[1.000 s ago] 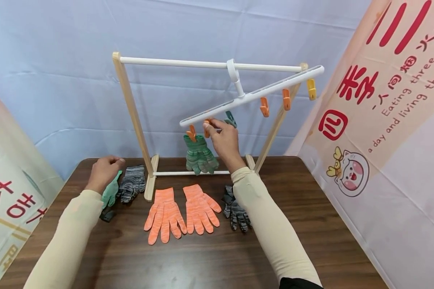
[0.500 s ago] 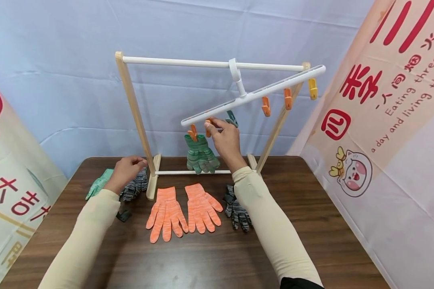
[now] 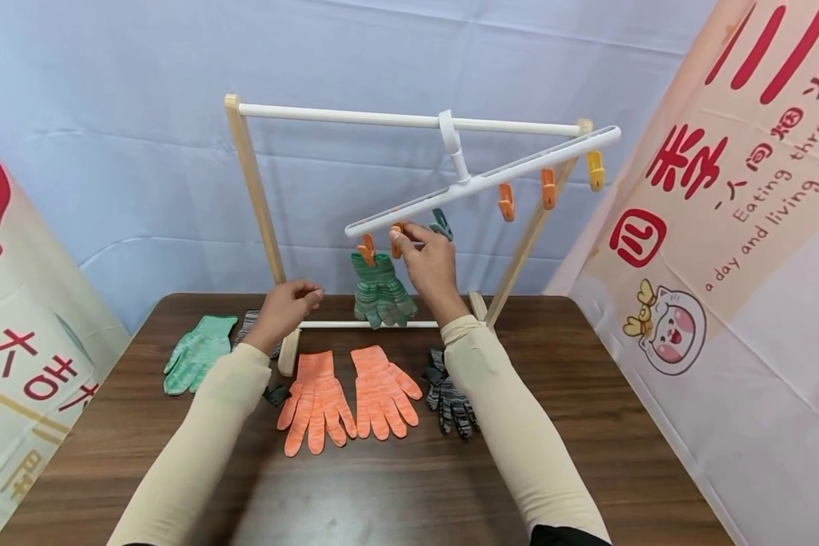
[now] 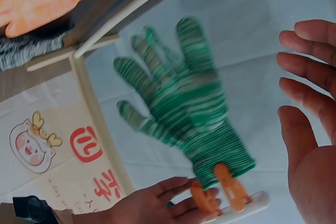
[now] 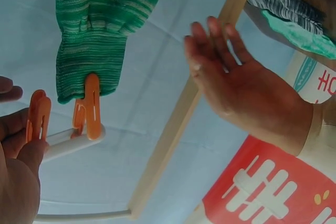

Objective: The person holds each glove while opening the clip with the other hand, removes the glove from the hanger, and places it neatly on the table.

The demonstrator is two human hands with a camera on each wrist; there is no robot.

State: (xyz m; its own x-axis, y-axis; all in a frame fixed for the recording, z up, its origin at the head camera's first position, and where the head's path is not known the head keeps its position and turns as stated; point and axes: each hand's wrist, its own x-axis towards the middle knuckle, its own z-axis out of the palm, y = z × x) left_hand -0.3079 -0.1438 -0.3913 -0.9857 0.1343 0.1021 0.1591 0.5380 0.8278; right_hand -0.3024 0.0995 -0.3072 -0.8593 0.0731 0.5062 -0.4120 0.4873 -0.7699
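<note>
A white clip hanger (image 3: 519,168) hangs tilted, its left end low. From that end a green striped glove (image 3: 382,292) dangles, its cuff caught in an orange clothespin (image 4: 231,187). My right hand (image 3: 433,269) pinches a neighbouring orange clothespin (image 5: 38,116) between thumb and fingers. Left of the dangling glove, my left hand (image 3: 288,309) is in the air with relaxed fingers and holds nothing; in the right wrist view a gap shows between this hand (image 5: 247,85) and the glove. A dark green clothespin (image 3: 441,225) is just behind my right hand.
Two orange gloves (image 3: 317,406) lie flat on the brown table (image 3: 587,455). A light green glove (image 3: 201,353) and a partly hidden grey glove lie left, a dark striped glove (image 3: 453,398) right. The wooden rack (image 3: 252,182) with its white rod (image 3: 341,116) stands behind.
My left hand has moved right from above the light green glove toward the hanging glove, uncovering the light green one. My right hand keeps its pinch on the clothespin.
</note>
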